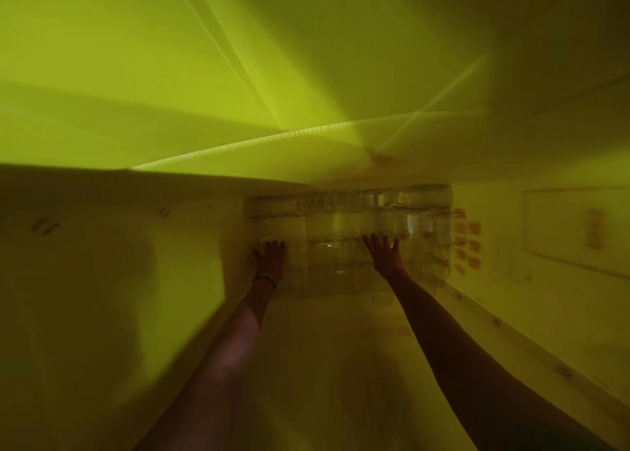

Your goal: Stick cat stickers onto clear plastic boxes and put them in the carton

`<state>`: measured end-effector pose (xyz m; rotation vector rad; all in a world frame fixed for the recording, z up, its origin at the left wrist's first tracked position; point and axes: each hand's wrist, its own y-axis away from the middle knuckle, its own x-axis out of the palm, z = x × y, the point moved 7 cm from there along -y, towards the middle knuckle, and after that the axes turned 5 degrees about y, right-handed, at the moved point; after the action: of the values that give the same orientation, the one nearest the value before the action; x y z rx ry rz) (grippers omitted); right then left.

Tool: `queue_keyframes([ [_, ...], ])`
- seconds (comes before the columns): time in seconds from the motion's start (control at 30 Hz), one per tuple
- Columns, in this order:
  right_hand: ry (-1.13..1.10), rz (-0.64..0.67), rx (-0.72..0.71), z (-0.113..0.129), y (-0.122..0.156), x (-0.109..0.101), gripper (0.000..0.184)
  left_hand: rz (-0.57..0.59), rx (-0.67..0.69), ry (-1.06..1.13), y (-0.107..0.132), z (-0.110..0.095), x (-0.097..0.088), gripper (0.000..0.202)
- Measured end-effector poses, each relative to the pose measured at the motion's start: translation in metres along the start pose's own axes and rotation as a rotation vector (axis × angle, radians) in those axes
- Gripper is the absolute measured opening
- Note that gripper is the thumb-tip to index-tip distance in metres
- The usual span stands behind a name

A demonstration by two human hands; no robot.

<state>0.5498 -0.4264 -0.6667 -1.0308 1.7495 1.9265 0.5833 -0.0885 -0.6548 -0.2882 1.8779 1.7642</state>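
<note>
Both my arms reach forward into a dim, yellow-walled enclosure. At its far end lies a wide, see-through stack of clear plastic pieces point(335, 222) in rows, with glints along the edges; their exact kind is hard to make out in the blur. My left hand point(270, 260), with a thin band point(266, 278) at its wrist, lies at the left part of the stack, fingers spread. Toward the stack's right part is my right hand point(387, 259), its fingers also apart. Both hands look laid against the plastic, and neither is wrapped around anything.
A bright yellow panel point(236, 70) hangs low overhead, with a pale, ribbed line across it. The left wall point(182, 293) has small dark marks. Reddish printed blocks point(467, 244) and a framed outline mark the right wall point(502, 234). A seam with dark spots runs along its foot.
</note>
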Motion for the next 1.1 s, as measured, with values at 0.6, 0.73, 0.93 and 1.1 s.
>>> queue_keyframes([
  [0.6, -0.079, -0.010, -0.030, 0.016, -0.024, -0.011, 0.092, -0.012, 0.114, -0.011, 0.000, -0.011, -0.008, 0.073],
  [0.73, -0.119, 0.004, -0.085, 0.006, -0.029, -0.033, 0.092, 0.000, 0.108, 0.007, 0.013, -0.007, -0.021, 0.078],
  [0.93, -0.153, -0.081, -0.162, -0.020, -0.033, -0.093, 0.096, -0.062, 0.135, 0.000, 0.031, -0.006, -0.069, 0.089],
  [1.1, -0.126, -0.215, -0.180, -0.054, -0.009, -0.144, 0.095, -0.141, 0.195, -0.027, 0.048, -0.021, -0.122, 0.098],
])
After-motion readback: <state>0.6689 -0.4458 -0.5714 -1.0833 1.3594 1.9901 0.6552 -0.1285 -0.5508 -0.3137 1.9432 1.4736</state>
